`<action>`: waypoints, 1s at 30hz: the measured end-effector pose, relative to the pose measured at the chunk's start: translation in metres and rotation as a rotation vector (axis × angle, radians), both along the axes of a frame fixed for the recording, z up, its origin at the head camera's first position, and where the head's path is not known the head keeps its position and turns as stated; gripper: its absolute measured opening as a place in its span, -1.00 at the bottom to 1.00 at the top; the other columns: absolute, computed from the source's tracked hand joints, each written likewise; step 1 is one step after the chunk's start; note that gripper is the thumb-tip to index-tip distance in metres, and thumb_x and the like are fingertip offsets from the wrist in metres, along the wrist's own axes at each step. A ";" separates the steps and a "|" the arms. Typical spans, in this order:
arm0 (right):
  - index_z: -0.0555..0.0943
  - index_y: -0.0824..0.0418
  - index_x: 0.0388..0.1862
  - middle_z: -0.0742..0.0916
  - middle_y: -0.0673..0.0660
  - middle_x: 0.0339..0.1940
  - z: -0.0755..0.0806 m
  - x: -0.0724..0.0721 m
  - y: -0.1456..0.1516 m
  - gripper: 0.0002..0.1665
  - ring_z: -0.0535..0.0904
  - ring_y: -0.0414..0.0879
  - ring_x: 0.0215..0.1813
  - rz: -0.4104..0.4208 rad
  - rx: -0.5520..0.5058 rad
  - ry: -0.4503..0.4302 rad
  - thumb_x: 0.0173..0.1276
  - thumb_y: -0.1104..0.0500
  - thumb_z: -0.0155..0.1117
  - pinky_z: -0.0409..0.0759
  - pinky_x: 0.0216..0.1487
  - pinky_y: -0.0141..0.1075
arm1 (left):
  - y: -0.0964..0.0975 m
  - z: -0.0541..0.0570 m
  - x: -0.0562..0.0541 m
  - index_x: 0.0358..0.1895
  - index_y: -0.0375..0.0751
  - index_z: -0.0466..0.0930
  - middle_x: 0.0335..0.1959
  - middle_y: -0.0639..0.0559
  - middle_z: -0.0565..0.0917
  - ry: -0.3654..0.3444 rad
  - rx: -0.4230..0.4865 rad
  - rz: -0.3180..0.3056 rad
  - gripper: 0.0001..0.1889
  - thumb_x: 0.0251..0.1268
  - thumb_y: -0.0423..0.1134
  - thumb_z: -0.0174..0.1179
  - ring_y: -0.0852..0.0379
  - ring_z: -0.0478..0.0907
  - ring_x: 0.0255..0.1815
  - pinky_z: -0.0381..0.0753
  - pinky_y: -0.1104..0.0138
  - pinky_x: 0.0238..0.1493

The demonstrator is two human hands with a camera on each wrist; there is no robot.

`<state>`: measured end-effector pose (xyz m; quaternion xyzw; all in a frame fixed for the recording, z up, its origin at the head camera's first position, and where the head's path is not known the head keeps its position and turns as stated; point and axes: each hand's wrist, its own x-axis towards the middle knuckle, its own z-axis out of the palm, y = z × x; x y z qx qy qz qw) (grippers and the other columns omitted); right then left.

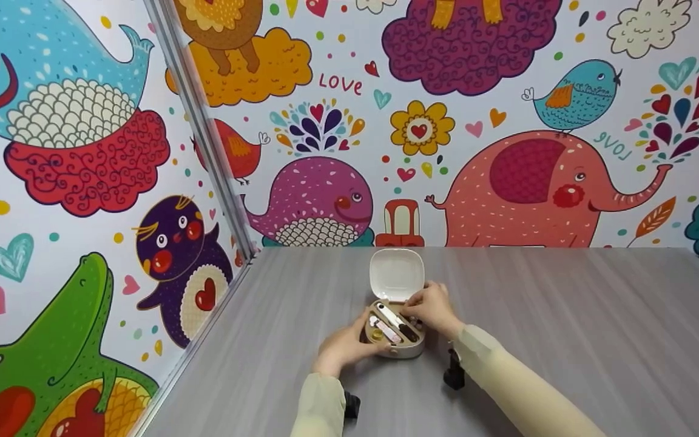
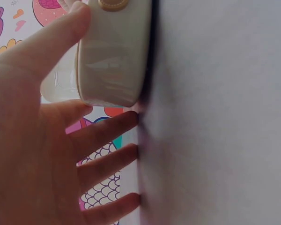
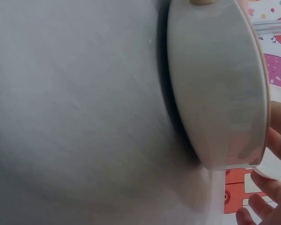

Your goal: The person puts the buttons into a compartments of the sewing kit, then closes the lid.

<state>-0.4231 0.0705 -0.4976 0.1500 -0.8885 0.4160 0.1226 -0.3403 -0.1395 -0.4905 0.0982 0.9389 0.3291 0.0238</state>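
A small cream storage box (image 1: 408,351) sits on the table with its white lid (image 1: 397,276) raised at the back. Inside lie a slim white-and-dark stick (image 1: 391,313), a pink-and-white slim piece (image 1: 388,331) and a small gold-coloured item (image 1: 377,334). My left hand (image 1: 344,347) holds the box's left side between thumb and index finger; its other fingers (image 2: 110,171) spread beside the box. My right hand (image 1: 437,309) reaches over the right rim, fingertips inside near the hinge. In the right wrist view, the box wall (image 3: 220,84) hides whatever those fingertips touch.
The grey table (image 1: 568,328) stretches to both sides of the box. Behind it stands a wall (image 1: 349,127) printed with cartoon animals, and a metal frame edge (image 1: 204,133) runs down the left corner. Black wrist straps (image 1: 454,371) show below the sleeves.
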 end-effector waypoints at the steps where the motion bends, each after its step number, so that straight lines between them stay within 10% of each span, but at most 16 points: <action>1: 0.74 0.19 -0.67 0.63 0.36 -0.05 0.001 0.000 0.001 -0.84 0.37 0.24 0.04 -0.002 -0.001 0.003 -0.15 0.20 0.61 0.29 0.10 0.07 | 0.000 0.000 0.000 0.52 -0.17 0.10 0.31 -0.33 0.41 0.000 0.000 -0.001 0.05 0.04 0.29 0.32 -0.34 0.45 0.18 0.44 -0.13 0.11; 16: 0.78 0.29 -0.47 0.63 0.39 0.00 0.009 0.013 0.053 -0.86 0.45 0.23 0.11 0.029 -0.082 -0.081 0.00 0.23 0.53 0.28 0.22 0.13 | -0.004 -0.001 -0.002 0.52 -0.20 0.08 0.32 -0.37 0.39 -0.007 0.025 -0.030 0.04 0.05 0.26 0.33 -0.37 0.42 0.21 0.40 -0.16 0.15; 23: 0.75 0.43 -0.33 0.76 0.23 -0.33 -0.006 0.024 0.090 -0.81 0.58 -0.15 -0.32 0.209 -0.156 -0.161 0.14 0.28 0.42 0.58 -0.30 -0.35 | -0.007 -0.001 -0.001 0.53 -0.18 0.05 0.31 -0.40 0.38 -0.016 0.029 -0.022 0.07 0.04 0.29 0.31 -0.39 0.41 0.21 0.38 -0.19 0.15; 30: 0.72 0.43 -0.14 0.76 0.25 -0.19 -0.008 0.039 0.122 -0.71 0.64 -0.22 -0.16 0.374 -0.132 -0.311 0.22 0.24 0.40 0.57 -0.19 -0.45 | -0.004 -0.001 -0.003 0.53 -0.20 0.03 0.32 -0.42 0.36 -0.009 0.041 -0.055 0.07 0.05 0.28 0.32 -0.41 0.40 0.21 0.38 -0.20 0.14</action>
